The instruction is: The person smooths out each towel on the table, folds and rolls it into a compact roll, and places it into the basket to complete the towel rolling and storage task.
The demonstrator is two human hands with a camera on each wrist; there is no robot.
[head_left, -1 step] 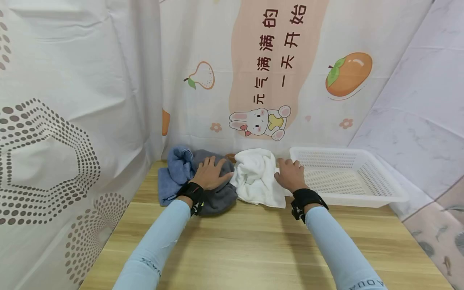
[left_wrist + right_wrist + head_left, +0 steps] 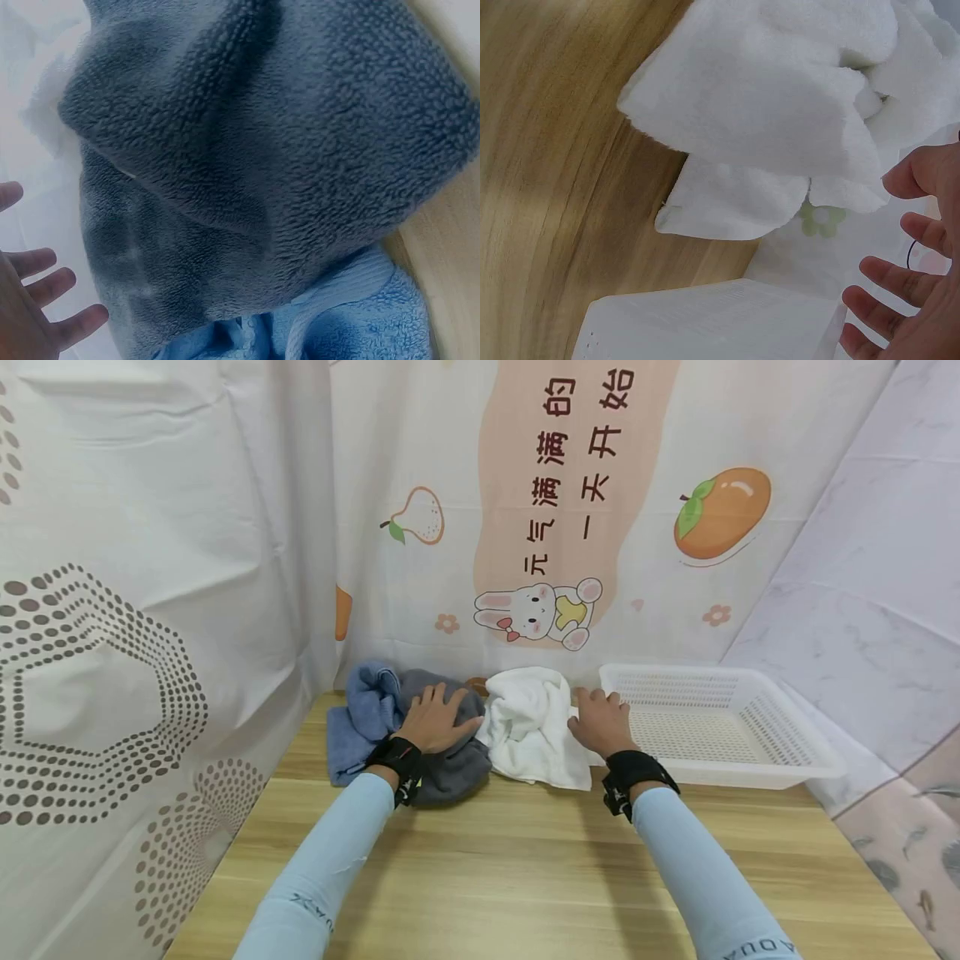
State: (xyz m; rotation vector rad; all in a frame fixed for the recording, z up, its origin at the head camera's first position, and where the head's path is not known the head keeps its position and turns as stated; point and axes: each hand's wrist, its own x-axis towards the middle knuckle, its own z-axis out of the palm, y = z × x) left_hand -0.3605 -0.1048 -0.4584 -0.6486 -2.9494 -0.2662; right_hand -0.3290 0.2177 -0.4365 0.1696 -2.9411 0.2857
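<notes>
My left hand (image 2: 433, 723) is held over a crumpled dark grey towel (image 2: 456, 775), fingers spread and nothing gripped. In the left wrist view that towel (image 2: 300, 142) fills most of the picture, with the hand (image 2: 30, 315) at the lower left. A blue towel (image 2: 351, 735) lies bunched at the left, partly under the grey one. My right hand (image 2: 602, 722) hovers between a rumpled white towel (image 2: 536, 727) and a white plastic basket (image 2: 742, 774). Its fingers (image 2: 900, 281) are loosely bent and hold nothing. Whether either hand touches cloth I cannot tell from the head view.
The towels and basket stand along the back of a wooden table (image 2: 495, 877), against a printed curtain (image 2: 420, 585). Another curtain (image 2: 150, 527) hangs at the left, and a marbled sheet (image 2: 885, 593) borders the right.
</notes>
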